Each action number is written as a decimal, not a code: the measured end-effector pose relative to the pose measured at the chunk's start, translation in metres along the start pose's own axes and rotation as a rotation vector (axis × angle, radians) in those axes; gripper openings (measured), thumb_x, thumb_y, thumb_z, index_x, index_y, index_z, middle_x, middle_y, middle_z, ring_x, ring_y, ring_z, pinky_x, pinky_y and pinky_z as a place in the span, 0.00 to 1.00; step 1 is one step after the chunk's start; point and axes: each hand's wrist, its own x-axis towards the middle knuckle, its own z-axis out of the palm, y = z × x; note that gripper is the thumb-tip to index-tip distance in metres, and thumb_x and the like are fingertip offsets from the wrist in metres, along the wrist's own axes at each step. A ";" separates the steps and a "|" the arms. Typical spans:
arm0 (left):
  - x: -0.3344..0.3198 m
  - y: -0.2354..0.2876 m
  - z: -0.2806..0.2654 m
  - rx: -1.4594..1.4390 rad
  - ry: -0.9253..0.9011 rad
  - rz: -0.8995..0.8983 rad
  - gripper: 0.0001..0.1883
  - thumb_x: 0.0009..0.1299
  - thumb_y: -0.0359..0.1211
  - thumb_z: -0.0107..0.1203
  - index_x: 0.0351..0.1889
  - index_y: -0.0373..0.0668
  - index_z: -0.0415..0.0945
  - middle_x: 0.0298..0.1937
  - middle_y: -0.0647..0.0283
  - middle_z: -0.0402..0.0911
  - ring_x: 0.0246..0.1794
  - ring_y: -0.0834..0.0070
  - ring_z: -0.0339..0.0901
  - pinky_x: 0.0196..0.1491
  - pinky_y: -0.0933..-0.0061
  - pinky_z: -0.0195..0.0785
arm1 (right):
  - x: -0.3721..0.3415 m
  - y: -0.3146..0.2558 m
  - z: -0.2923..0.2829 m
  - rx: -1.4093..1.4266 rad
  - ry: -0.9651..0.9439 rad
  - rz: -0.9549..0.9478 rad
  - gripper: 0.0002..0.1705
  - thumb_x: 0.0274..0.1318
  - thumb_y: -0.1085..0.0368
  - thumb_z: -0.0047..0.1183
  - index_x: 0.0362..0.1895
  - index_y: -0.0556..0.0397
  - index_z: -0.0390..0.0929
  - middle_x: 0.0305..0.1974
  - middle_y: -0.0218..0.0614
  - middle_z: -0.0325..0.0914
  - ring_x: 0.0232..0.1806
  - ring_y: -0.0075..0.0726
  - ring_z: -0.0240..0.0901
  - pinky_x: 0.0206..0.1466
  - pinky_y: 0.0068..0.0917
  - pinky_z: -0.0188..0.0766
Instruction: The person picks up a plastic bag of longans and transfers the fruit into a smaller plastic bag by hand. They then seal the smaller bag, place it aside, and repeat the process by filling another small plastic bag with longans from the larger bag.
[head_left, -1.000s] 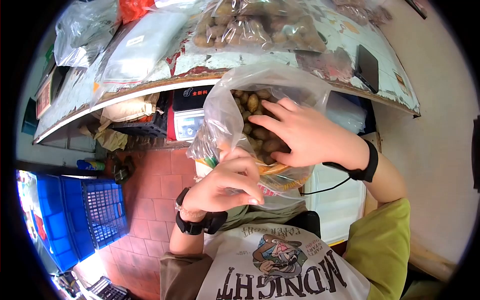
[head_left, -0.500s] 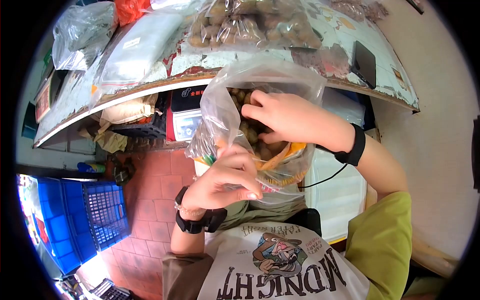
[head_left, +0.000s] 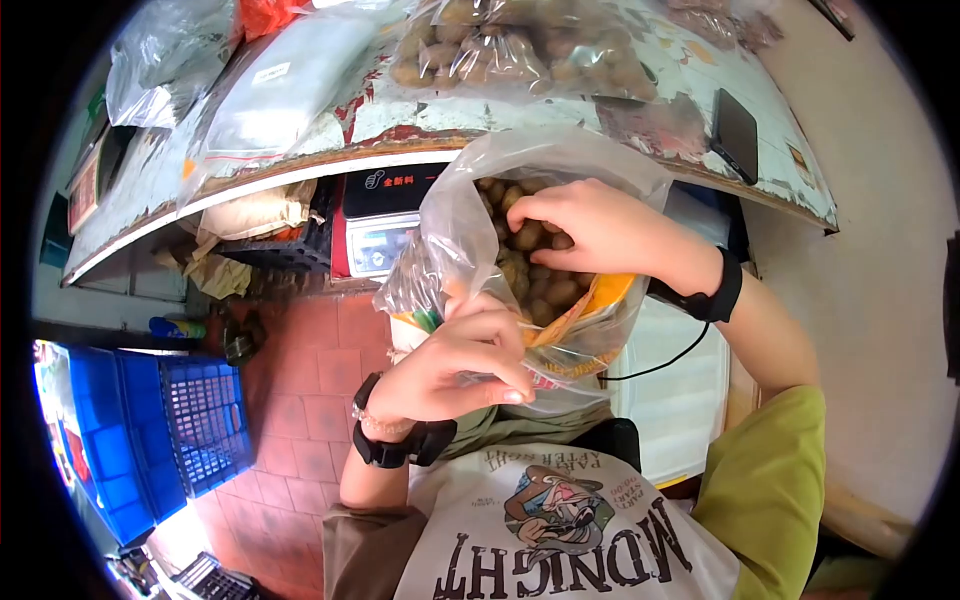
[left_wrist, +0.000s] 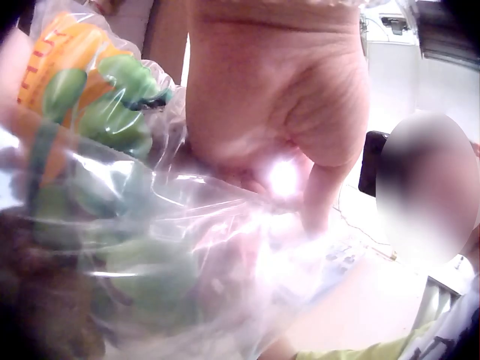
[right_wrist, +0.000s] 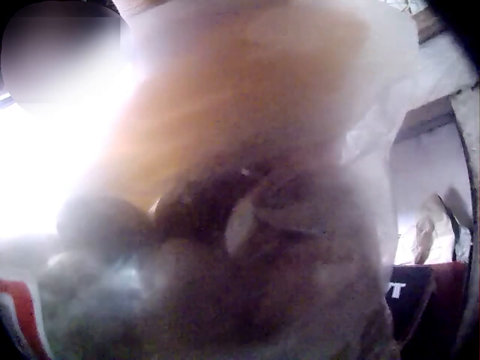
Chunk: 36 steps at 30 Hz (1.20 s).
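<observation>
A second ago your right hand (head_left: 605, 232) lay spread over the small, rounded brown pieces of produce (head_left: 542, 308); now its fingers and thumb are bent inward, partly open, around one brown rounded piece (head_left: 527, 236), though how firmly you have it I cannot tell, as the right wrist view is blurred. That suggests the work has passed from feeling over the heap to taking hold of single pieces. Your left hand (head_left: 455, 362) has hardly shifted: its fingers curl on the near rim of the clear plastic bag with orange printing (head_left: 452, 205), thumb stretched out. The bag sits upright before you at the front of the worn, white-painted worktop (head_left: 360, 125), its mouth wide, so your right hand has room; the produce is inside it.
</observation>
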 end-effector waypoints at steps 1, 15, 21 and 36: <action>0.001 0.000 0.001 0.001 0.009 0.011 0.03 0.61 0.33 0.65 0.31 0.50 0.83 0.32 0.74 0.71 0.42 0.73 0.65 0.52 0.69 0.51 | -0.001 -0.004 -0.001 -0.045 -0.012 0.004 0.25 0.44 0.67 0.62 0.51 0.48 0.73 0.34 0.41 0.77 0.34 0.53 0.77 0.36 0.44 0.73; 0.000 0.001 -0.001 0.037 0.000 0.041 0.03 0.62 0.33 0.65 0.31 0.49 0.82 0.32 0.75 0.73 0.43 0.73 0.65 0.53 0.69 0.52 | 0.005 -0.010 0.003 0.167 0.090 0.169 0.21 0.41 0.67 0.62 0.44 0.53 0.75 0.33 0.41 0.78 0.26 0.41 0.75 0.32 0.34 0.71; -0.002 -0.002 0.000 0.002 0.015 0.063 0.02 0.62 0.32 0.65 0.31 0.49 0.82 0.32 0.75 0.73 0.43 0.73 0.66 0.53 0.69 0.53 | -0.011 -0.008 -0.020 1.177 0.119 0.583 0.17 0.55 0.61 0.59 0.49 0.49 0.76 0.38 0.31 0.79 0.25 0.21 0.71 0.27 0.18 0.66; -0.002 -0.002 -0.001 0.032 0.015 0.044 0.03 0.61 0.33 0.65 0.32 0.50 0.83 0.33 0.74 0.72 0.42 0.72 0.65 0.52 0.68 0.52 | -0.021 -0.042 -0.011 1.499 0.342 0.561 0.18 0.59 0.55 0.55 0.51 0.48 0.75 0.37 0.32 0.79 0.26 0.21 0.68 0.24 0.18 0.62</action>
